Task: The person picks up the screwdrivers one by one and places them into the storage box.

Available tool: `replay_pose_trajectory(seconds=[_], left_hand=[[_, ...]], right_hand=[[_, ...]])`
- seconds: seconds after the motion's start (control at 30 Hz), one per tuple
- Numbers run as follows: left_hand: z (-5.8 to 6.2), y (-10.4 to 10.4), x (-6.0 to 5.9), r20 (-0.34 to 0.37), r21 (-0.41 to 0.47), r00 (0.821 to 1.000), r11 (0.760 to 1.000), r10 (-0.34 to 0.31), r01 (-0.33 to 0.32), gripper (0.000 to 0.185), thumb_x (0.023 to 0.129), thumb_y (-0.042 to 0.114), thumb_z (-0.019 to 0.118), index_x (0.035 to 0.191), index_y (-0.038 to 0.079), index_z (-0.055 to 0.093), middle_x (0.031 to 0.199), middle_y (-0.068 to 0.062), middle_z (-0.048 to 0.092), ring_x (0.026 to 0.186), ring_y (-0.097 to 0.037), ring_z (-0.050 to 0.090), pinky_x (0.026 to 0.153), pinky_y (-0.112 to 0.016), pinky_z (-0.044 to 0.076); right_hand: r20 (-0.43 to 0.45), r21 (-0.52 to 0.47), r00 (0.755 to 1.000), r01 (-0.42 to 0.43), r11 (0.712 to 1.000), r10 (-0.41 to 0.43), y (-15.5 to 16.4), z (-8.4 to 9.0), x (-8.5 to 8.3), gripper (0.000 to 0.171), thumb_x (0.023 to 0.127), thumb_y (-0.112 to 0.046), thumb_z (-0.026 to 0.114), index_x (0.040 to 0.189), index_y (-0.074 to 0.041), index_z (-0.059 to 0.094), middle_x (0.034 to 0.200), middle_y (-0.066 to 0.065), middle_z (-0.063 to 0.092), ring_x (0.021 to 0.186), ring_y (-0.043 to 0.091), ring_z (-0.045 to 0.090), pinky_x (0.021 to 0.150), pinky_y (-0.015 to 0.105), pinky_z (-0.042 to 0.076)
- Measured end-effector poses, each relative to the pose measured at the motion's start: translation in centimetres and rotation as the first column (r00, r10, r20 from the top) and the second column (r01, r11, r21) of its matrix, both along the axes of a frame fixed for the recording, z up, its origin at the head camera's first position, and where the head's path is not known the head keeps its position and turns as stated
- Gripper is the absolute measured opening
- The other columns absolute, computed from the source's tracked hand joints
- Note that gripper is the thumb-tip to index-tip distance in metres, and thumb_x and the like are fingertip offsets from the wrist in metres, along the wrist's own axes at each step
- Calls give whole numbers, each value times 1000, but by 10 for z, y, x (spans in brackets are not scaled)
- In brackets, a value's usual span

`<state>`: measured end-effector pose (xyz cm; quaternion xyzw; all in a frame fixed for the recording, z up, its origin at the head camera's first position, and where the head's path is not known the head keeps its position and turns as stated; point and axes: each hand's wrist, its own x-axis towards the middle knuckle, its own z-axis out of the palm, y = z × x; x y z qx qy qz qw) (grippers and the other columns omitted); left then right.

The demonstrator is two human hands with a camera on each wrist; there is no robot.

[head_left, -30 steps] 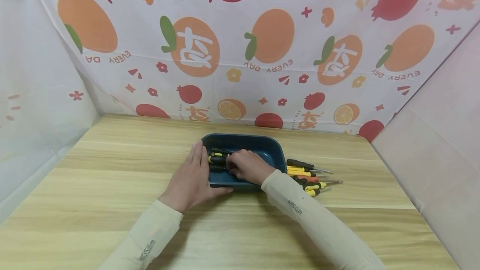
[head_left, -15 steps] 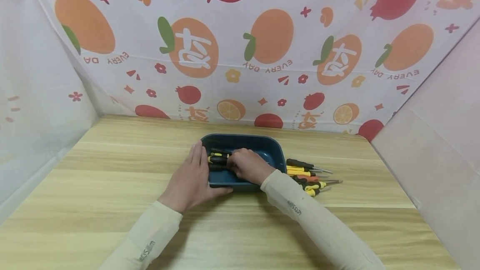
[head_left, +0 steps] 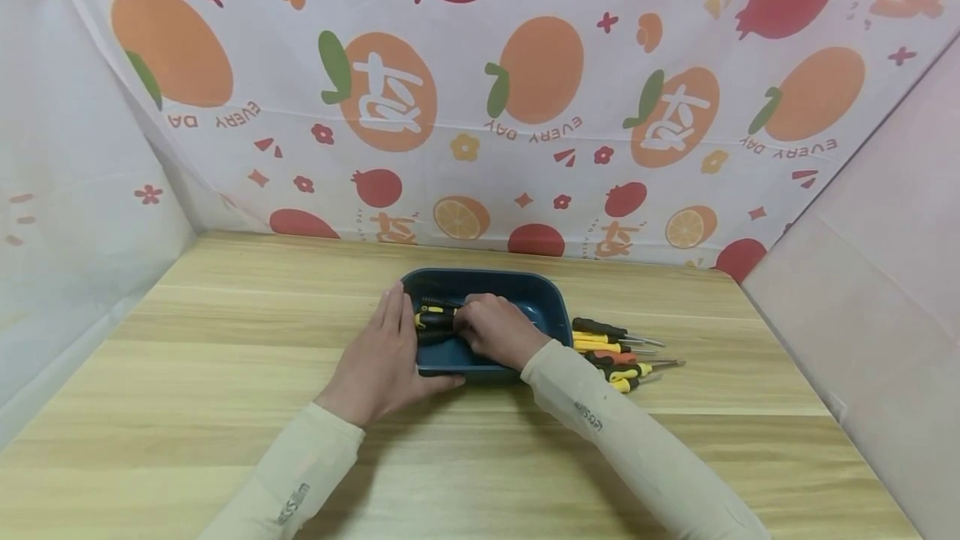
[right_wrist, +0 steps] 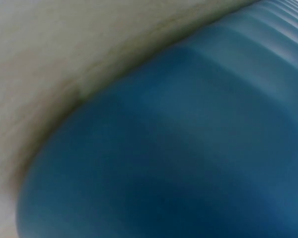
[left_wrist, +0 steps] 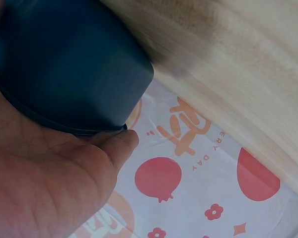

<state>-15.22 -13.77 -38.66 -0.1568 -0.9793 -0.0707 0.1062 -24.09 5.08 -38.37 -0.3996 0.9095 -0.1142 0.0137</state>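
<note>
A dark blue rectangular box (head_left: 517, 275) stands on the table. Several screwdrivers with black and yellow handles (head_left: 435, 320) lie side by side in its left end, their shafts hidden behind my right hand. My left hand (head_left: 375, 361) rests with straight fingers along the box's left wall, its thumb along the front. In the left wrist view its fingers (left_wrist: 120, 144) touch the rim. Inside the box, my right hand (head_left: 498, 330) has curled fingers at the right end of the screwdriver handles and appears to pinch one; its fingertips are hidden. Only the box's outer wall (right_wrist: 188, 148) shows in the right wrist view.
Right of the box, several more screwdrivers (head_left: 618, 357) lie loose on the wooden table (head_left: 247, 340), with yellow, black and orange handles. Their shafts point right. A fruit-patterned cloth (head_left: 480, 165) hangs behind the table, and pale sheets (head_left: 82, 190) flank it.
The front black handle in the box has tilted slightly, its left end staying near the left wall. Both hands have stayed almost in place.
</note>
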Motion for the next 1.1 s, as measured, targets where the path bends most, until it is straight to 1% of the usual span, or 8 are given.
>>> replay_pose_trajectory(seconds=[0.13, 0.27, 0.37, 0.5, 0.63, 0.8, 0.9, 1.1], left_hand=[[0, 0, 0, -3, 6, 1000, 1000, -1, 1, 129, 74, 81, 67, 146, -21, 33, 155, -38, 29, 145, -45, 33, 110, -47, 44], [0, 0, -2, 6, 11, 1000, 1000, -3, 3, 129, 74, 81, 67, 146, -21, 33, 155, -37, 29, 145, -46, 32, 110, -47, 44], [1, 0, -3, 20, 12, 1000, 1000, 0, 0, 129, 74, 81, 66, 146, -20, 33, 156, -37, 28, 145, -46, 31, 110, -48, 43], [1, -2, -5, 37, 13, 999, 1000, 4, -4, 129, 75, 82, 65, 146, -20, 33, 157, -36, 26, 146, -46, 30, 111, -49, 42], [2, -3, -7, 55, 16, 998, 1000, 7, -8, 130, 74, 83, 64, 147, -19, 33, 158, -35, 25, 147, -46, 28, 112, -49, 41], [0, -4, -7, 81, 10, 997, 1000, 17, -18, 131, 74, 84, 64, 149, -18, 31, 159, -34, 23, 147, -47, 26, 112, -50, 39], [0, -4, -7, 82, 9, 997, 1000, 17, -17, 131, 73, 84, 64, 149, -18, 31, 160, -34, 23, 148, -47, 25, 113, -50, 39], [0, -3, -8, 64, 21, 998, 1000, 8, -9, 131, 73, 84, 65, 148, -19, 32, 159, -34, 23, 148, -46, 26, 113, -50, 39]], right_hand=[[-2, -34, 1000, -5, 999, 5, 2, 1, 0, 14, 96, -9, 70, 105, -11, 80, 95, 0, 70, 78, 6, 60, 76, 22, 57], [-12, -86, 1000, -2, 996, 1, 9, 2, -1, 13, 95, -10, 71, 105, -11, 80, 96, -1, 70, 83, 7, 62, 79, 23, 57], [-32, -133, 999, 18, 991, -22, 19, 8, -2, 12, 94, -10, 72, 105, -10, 79, 97, 0, 70, 87, 10, 64, 81, 25, 57], [-63, -183, 997, 40, 982, -52, 34, 20, -3, 12, 93, -8, 74, 104, -6, 78, 98, 2, 70, 90, 14, 66, 84, 31, 58], [-80, -200, 992, 79, 977, -97, 51, 29, -7, 14, 91, -7, 75, 106, -5, 77, 101, 4, 72, 92, 17, 67, 86, 34, 59], [-36, -219, 984, 162, 962, -174, 75, 40, -10, 18, 93, -8, 74, 111, -5, 76, 107, 6, 73, 95, 20, 66, 89, 37, 59], [-9, -228, 975, 215, 950, -223, 91, 44, -12, 20, 95, -10, 72, 115, -6, 74, 108, 6, 72, 95, 22, 65, 88, 38, 59], [-7, -234, 956, 285, 930, -295, 128, 43, -16, 18, 97, -10, 70, 113, -5, 74, 106, 7, 72, 92, 23, 64, 80, 39, 59]])
